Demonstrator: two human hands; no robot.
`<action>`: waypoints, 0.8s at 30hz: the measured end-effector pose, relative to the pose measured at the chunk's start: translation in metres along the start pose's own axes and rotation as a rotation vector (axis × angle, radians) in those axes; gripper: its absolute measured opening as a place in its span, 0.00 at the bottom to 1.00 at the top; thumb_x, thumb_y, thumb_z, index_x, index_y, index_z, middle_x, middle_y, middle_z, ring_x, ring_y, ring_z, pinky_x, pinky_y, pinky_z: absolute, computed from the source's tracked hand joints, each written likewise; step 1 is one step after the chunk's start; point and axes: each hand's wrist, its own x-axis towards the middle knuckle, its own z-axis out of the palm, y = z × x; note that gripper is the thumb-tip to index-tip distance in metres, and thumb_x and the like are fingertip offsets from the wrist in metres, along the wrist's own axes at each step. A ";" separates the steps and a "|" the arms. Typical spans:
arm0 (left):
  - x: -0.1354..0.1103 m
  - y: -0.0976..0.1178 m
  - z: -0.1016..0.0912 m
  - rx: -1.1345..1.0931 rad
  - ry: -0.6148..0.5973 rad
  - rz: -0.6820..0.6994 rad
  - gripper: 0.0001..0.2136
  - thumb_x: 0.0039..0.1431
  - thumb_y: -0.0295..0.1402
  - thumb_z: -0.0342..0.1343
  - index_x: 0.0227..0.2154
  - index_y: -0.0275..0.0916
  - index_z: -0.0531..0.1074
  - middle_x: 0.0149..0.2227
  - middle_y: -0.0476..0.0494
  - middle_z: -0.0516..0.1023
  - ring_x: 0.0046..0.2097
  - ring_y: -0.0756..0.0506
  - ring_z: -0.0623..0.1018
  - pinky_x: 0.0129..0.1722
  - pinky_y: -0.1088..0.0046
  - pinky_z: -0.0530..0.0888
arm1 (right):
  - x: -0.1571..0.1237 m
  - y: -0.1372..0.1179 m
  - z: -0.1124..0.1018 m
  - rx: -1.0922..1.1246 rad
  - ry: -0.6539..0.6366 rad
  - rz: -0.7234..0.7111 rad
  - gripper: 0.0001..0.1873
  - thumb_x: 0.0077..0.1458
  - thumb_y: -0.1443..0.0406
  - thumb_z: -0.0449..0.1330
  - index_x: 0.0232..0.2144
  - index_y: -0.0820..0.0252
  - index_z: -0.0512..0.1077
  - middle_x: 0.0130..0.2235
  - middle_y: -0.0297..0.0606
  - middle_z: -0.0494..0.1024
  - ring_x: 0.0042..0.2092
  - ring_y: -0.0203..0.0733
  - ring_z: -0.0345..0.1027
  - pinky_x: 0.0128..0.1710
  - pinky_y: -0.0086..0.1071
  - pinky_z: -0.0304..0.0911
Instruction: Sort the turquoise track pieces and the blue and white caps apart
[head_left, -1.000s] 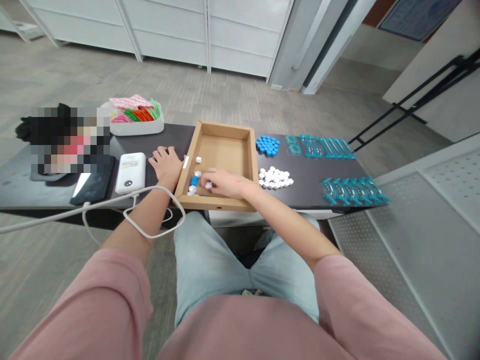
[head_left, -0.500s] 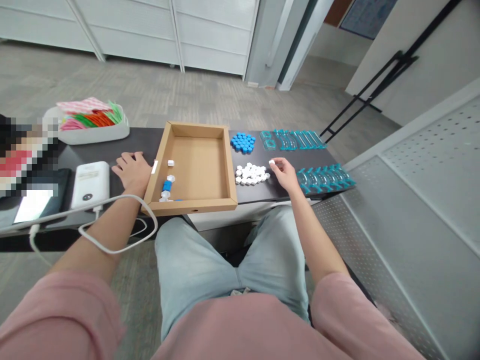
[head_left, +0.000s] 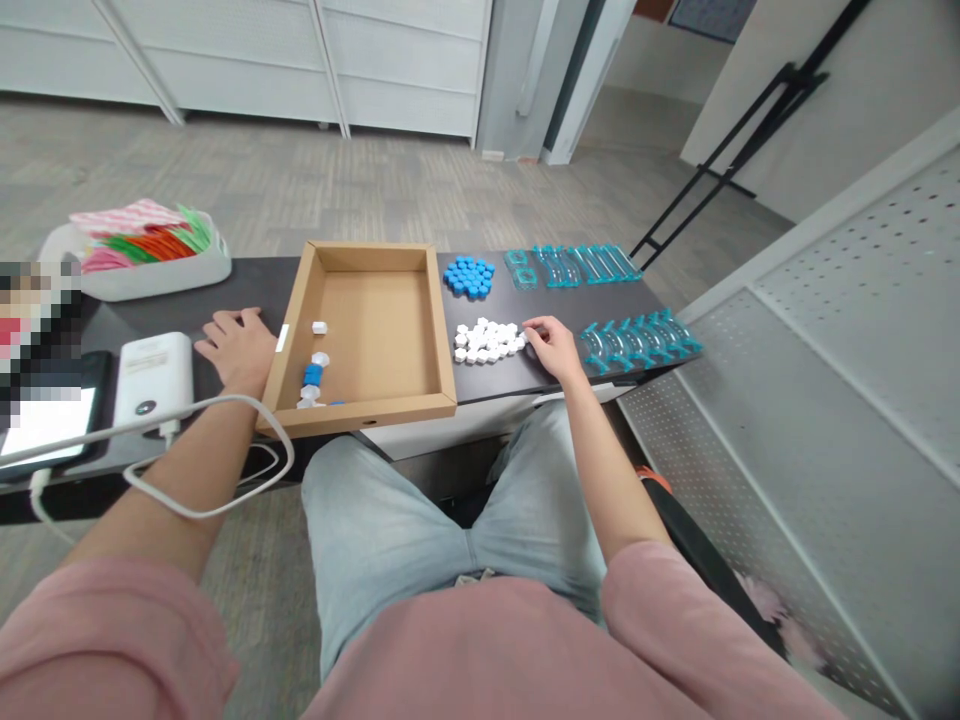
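My left hand (head_left: 238, 348) lies flat on the dark table with its fingers spread, beside the left wall of a shallow cardboard box (head_left: 444, 340). Inside the box are a lone white piece (head_left: 319, 327) and, along the left, a short stack of white and blue pieces (head_left: 313, 375). At the right end of a cluster of small white hexagonal pieces (head_left: 486, 341), my right hand (head_left: 553, 347) is closed, thumb and fingertips pinched at a white piece that is mostly hidden. Behind the white cluster sits a group of blue pieces (head_left: 469, 277).
Clear teal-edged plastic parts lie in a back row (head_left: 574, 266) and a front row (head_left: 637, 340) on the right. To the left are a white power bank (head_left: 155, 378) with a cable over my left forearm, a phone, and a white bin (head_left: 157, 280) of colourful items.
My right hand has come down to the edge of the white cluster; the white piece at its fingertips showed clearly before. My left hand stays put. The view has shifted slightly.
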 end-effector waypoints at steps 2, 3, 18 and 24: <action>0.001 0.000 0.000 0.000 -0.010 -0.009 0.35 0.79 0.34 0.31 0.76 0.23 0.71 0.78 0.08 0.62 0.77 0.17 0.62 0.72 0.34 0.58 | -0.001 -0.002 0.000 -0.012 -0.012 -0.009 0.15 0.66 0.54 0.65 0.45 0.53 0.87 0.48 0.44 0.90 0.41 0.49 0.80 0.50 0.46 0.78; 0.001 0.000 0.000 0.005 -0.015 -0.012 0.35 0.79 0.33 0.31 0.76 0.23 0.70 0.78 0.08 0.62 0.77 0.18 0.62 0.73 0.34 0.58 | -0.001 -0.003 -0.001 -0.015 -0.013 -0.009 0.15 0.67 0.54 0.64 0.45 0.53 0.87 0.48 0.44 0.90 0.42 0.50 0.80 0.51 0.46 0.78; -0.001 0.000 0.000 0.029 0.004 0.017 0.34 0.80 0.35 0.30 0.75 0.26 0.71 0.75 0.08 0.64 0.75 0.19 0.63 0.67 0.35 0.62 | 0.001 0.001 0.001 -0.047 0.021 -0.023 0.16 0.68 0.49 0.66 0.46 0.52 0.86 0.48 0.45 0.89 0.44 0.51 0.80 0.54 0.48 0.78; 0.001 -0.001 0.001 0.006 -0.001 0.002 0.34 0.80 0.34 0.31 0.75 0.27 0.71 0.76 0.10 0.64 0.77 0.19 0.62 0.71 0.34 0.59 | 0.005 0.006 0.003 -0.003 0.030 0.028 0.20 0.70 0.47 0.66 0.52 0.52 0.85 0.51 0.48 0.91 0.49 0.55 0.84 0.60 0.52 0.79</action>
